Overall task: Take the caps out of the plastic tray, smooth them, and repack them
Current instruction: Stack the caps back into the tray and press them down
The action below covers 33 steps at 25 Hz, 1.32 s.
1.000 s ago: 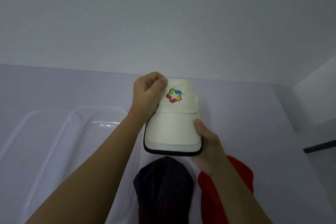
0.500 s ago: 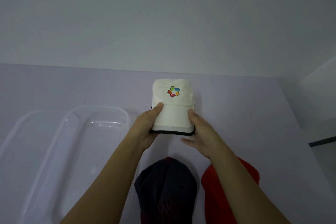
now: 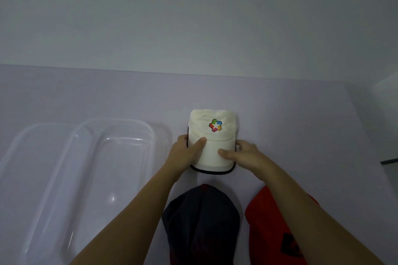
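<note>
The white cap lies on the table right of the tray, both hands gripping its brim: left hand, right hand. It bears a multicoloured logo and a black-edged brim. Three caps: white, dark cap, red cap.

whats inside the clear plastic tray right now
Nothing shows inside the clear plastic tray; its bottom looks bare. The left forearm covers its near right corner, so that part is unseen.
</note>
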Each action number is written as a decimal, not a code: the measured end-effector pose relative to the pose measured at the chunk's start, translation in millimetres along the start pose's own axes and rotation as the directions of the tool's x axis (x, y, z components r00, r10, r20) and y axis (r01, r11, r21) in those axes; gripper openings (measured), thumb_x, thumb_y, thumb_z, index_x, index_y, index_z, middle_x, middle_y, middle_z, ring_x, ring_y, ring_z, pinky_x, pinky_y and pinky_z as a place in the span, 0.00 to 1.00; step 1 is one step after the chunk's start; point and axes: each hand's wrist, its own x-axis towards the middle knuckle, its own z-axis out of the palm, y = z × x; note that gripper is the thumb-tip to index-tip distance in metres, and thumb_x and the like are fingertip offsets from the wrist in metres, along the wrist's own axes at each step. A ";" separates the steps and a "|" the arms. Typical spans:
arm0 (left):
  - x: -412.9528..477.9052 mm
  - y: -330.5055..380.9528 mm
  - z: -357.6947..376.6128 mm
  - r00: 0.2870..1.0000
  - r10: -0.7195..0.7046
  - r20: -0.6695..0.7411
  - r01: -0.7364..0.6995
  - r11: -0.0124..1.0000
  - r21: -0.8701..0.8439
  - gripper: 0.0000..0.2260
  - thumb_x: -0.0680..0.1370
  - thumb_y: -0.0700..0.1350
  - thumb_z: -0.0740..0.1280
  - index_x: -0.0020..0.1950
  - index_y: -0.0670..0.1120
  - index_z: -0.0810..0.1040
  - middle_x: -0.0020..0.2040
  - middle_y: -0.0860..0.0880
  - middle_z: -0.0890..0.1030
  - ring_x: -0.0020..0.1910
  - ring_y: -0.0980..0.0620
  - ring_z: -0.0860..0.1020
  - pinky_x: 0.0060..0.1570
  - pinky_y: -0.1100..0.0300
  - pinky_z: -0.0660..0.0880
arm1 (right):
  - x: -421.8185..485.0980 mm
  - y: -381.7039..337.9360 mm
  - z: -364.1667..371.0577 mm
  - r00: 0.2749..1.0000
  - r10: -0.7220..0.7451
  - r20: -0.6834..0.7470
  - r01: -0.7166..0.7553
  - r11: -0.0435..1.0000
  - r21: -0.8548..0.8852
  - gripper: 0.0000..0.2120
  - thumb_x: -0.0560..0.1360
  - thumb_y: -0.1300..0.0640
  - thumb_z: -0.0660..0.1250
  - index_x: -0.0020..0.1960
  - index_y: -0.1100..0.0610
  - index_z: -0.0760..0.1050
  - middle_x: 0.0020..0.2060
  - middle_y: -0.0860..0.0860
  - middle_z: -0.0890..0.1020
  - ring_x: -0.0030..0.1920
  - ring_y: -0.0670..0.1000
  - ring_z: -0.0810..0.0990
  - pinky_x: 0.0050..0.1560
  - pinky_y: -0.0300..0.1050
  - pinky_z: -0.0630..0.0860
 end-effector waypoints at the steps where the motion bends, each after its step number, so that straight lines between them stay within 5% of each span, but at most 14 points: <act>1: 1.6 0.0 0.7 0.999 0.003 -0.052 0.006 0.985 0.173 0.29 0.73 0.60 0.65 0.66 0.44 0.67 0.61 0.46 0.72 0.58 0.47 0.73 0.57 0.51 0.73 | -1.1 -1.8 -0.8 0.998 -0.012 -0.059 0.005 0.994 -0.112 0.32 0.68 0.48 0.74 0.68 0.56 0.68 0.62 0.51 0.67 0.65 0.54 0.69 0.61 0.45 0.70; 3: 1.4 5.6 3.3 0.988 0.046 -0.145 0.011 0.931 0.365 0.33 0.70 0.61 0.63 0.68 0.43 0.66 0.64 0.43 0.67 0.61 0.43 0.70 0.60 0.51 0.69 | -1.2 -4.0 -5.3 0.995 -0.045 -0.088 0.016 0.952 -0.306 0.34 0.70 0.51 0.72 0.71 0.57 0.62 0.67 0.56 0.61 0.68 0.56 0.65 0.60 0.45 0.68; 7: 3.8 26.9 -6.8 0.895 0.339 -0.288 -0.262 0.925 0.275 0.20 0.78 0.46 0.62 0.70 0.46 0.67 0.68 0.47 0.67 0.56 0.47 0.74 0.54 0.60 0.68 | 9.7 -7.0 -20.9 0.967 -0.196 -0.165 0.119 0.914 -0.389 0.37 0.75 0.57 0.67 0.76 0.58 0.49 0.74 0.56 0.51 0.67 0.56 0.67 0.59 0.41 0.66; 9: 14.9 35.4 -14.3 0.887 0.407 -0.218 -0.359 0.905 0.229 0.17 0.78 0.45 0.62 0.67 0.50 0.70 0.67 0.51 0.68 0.59 0.48 0.74 0.56 0.59 0.71 | 16.7 -10.9 -25.5 0.877 -0.419 -0.235 0.316 0.871 -0.375 0.29 0.79 0.54 0.61 0.75 0.56 0.52 0.74 0.54 0.56 0.66 0.57 0.70 0.65 0.49 0.69; 11: 26.1 36.9 -18.2 0.903 0.424 -0.075 -0.410 0.899 0.154 0.14 0.78 0.47 0.62 0.64 0.53 0.72 0.66 0.56 0.68 0.59 0.49 0.74 0.57 0.55 0.74 | 24.8 -16.1 -22.8 0.850 -0.490 -0.196 0.419 0.852 -0.313 0.24 0.80 0.51 0.58 0.73 0.54 0.58 0.72 0.51 0.64 0.65 0.56 0.72 0.62 0.53 0.73; 14: 37.2 35.7 -18.3 0.905 0.422 0.061 -0.426 0.894 0.141 0.08 0.79 0.46 0.61 0.57 0.49 0.74 0.60 0.52 0.76 0.47 0.52 0.76 0.46 0.59 0.75 | 34.3 -21.1 -17.6 0.879 -0.465 -0.109 0.433 0.873 -0.225 0.15 0.80 0.53 0.58 0.65 0.53 0.66 0.63 0.54 0.74 0.56 0.53 0.78 0.47 0.39 0.75; 17: 41.8 39.1 -19.9 0.858 0.511 0.044 -0.486 0.783 0.387 0.06 0.81 0.47 0.58 0.51 0.46 0.72 0.49 0.46 0.77 0.42 0.51 0.74 0.42 0.59 0.70 | 39.0 -23.3 -16.2 0.897 -0.422 -0.128 0.405 0.904 -0.138 0.09 0.78 0.53 0.61 0.57 0.53 0.66 0.55 0.53 0.76 0.51 0.50 0.79 0.42 0.34 0.75; 20: 43.6 42.3 -21.6 0.841 0.541 0.030 -0.467 0.697 0.544 0.10 0.81 0.50 0.57 0.52 0.44 0.71 0.47 0.48 0.75 0.42 0.49 0.74 0.41 0.58 0.70 | 38.0 -29.1 -19.1 0.881 -0.454 -0.134 0.402 0.866 -0.297 0.11 0.78 0.52 0.61 0.57 0.56 0.67 0.51 0.50 0.76 0.45 0.44 0.76 0.38 0.30 0.72; 27: 43.1 48.0 -9.7 0.853 0.516 0.081 -0.467 0.685 0.559 0.12 0.82 0.49 0.51 0.45 0.44 0.66 0.39 0.47 0.71 0.36 0.54 0.67 0.38 0.60 0.63 | 32.0 -50.3 -21.6 0.918 -0.363 -0.160 0.299 0.898 -0.322 0.24 0.82 0.49 0.49 0.49 0.70 0.71 0.46 0.63 0.76 0.44 0.54 0.73 0.41 0.44 0.70; 31: 30.2 49.7 -4.8 0.848 0.524 0.079 -0.462 0.658 0.595 0.11 0.83 0.48 0.50 0.51 0.43 0.67 0.45 0.49 0.69 0.44 0.49 0.70 0.41 0.52 0.71 | 32.7 -47.1 -17.6 0.891 -0.382 -0.244 0.295 0.898 -0.327 0.18 0.81 0.50 0.50 0.39 0.58 0.68 0.42 0.55 0.73 0.41 0.50 0.72 0.38 0.43 0.66; 33: 23.9 50.5 -3.3 0.863 0.505 0.005 -0.423 0.718 0.552 0.12 0.82 0.50 0.51 0.59 0.45 0.69 0.52 0.49 0.69 0.51 0.48 0.72 0.48 0.52 0.74 | 29.6 -40.7 -14.7 0.868 -0.388 -0.311 0.302 0.908 -0.290 0.10 0.80 0.50 0.54 0.50 0.54 0.71 0.52 0.55 0.74 0.52 0.52 0.74 0.48 0.41 0.69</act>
